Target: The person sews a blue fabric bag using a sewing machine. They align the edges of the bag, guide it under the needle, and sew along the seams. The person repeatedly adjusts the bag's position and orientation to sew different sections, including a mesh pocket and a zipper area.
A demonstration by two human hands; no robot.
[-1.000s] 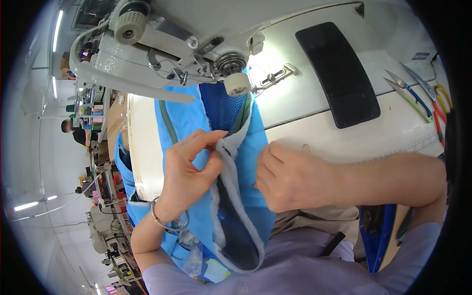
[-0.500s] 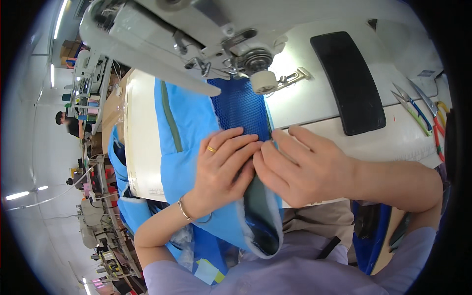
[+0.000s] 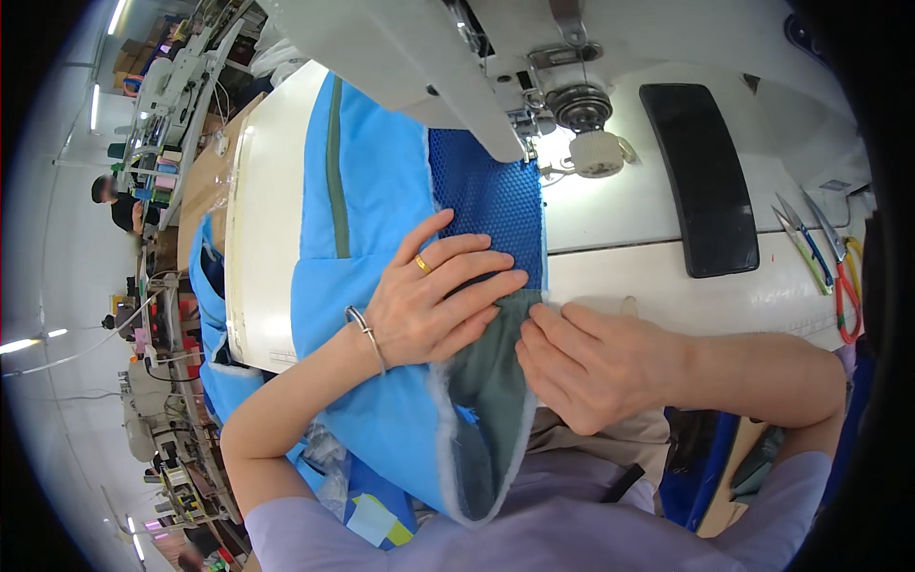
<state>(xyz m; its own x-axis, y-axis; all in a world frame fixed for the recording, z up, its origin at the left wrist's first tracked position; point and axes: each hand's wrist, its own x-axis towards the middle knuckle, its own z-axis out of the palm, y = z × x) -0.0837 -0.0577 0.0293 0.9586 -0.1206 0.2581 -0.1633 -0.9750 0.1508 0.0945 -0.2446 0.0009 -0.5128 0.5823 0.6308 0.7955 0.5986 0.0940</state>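
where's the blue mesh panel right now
In the head view, the blue mesh panel lies at centre on the light blue fabric, just under the sewing machine head, with the left hand pressing its near edge.

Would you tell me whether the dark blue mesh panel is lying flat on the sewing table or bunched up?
Flat: the dark blue mesh panel lies spread and smooth under the left hand, which presses it down.

White table (image 3: 648, 276) is filling centre and right, w/ a black mat (image 3: 698, 181) lying far right on it. Sewing machine (image 3: 477, 48) is looming over the far edge, its lamp glowing bright on the tabletop. Scissors (image 3: 839, 257) and snips (image 3: 801, 250) are lying at right edge. Far left, rows of other machines (image 3: 157, 419) are standing; a person (image 3: 119, 205) is sitting there. Ceiling strip lights (image 3: 95, 107) are shining at left.
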